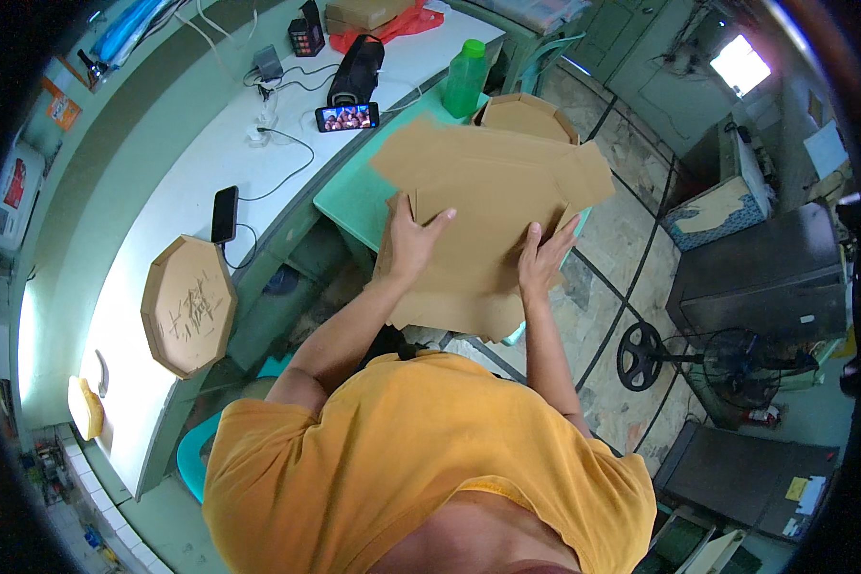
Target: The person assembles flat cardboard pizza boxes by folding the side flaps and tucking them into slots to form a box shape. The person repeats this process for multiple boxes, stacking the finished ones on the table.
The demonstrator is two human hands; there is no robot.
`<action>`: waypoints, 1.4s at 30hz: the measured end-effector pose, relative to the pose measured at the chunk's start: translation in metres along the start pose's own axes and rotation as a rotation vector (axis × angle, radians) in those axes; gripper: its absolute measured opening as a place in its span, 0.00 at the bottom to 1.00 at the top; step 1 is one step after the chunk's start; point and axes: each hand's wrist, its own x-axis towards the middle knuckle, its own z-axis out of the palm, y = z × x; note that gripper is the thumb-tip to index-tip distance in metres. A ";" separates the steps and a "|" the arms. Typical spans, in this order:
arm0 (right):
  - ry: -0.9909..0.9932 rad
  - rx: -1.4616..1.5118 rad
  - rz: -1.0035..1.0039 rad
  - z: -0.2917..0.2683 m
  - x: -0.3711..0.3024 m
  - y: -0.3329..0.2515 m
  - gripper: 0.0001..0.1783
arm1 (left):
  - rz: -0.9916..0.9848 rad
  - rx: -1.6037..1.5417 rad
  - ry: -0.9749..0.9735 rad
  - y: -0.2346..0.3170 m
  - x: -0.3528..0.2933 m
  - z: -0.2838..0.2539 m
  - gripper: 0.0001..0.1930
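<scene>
Now both hands are spread on a flat cardboard sheet.
From far off, I see the left hand [416, 245] and right hand [542, 254] lying near the two sides of the cardboard sheet [481, 203], thumbs apart from the fingers. I can't tell if any fingers pinch it from below. It is over the green table [341, 199], between the body and the green bottle [465, 80]. I think I'm watching it get lined up or folded; next calls for one hand keeping it steady while the other bends a flap. Its wide end with flaps points away from the body. Its long way seems to go side to side, but overlapping cardboard makes that hard to tell.
</scene>
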 end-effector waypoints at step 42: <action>-1.102 -0.229 -0.542 0.005 -0.087 0.104 0.33 | 0.276 1.076 -0.521 -0.134 -0.073 -0.087 0.30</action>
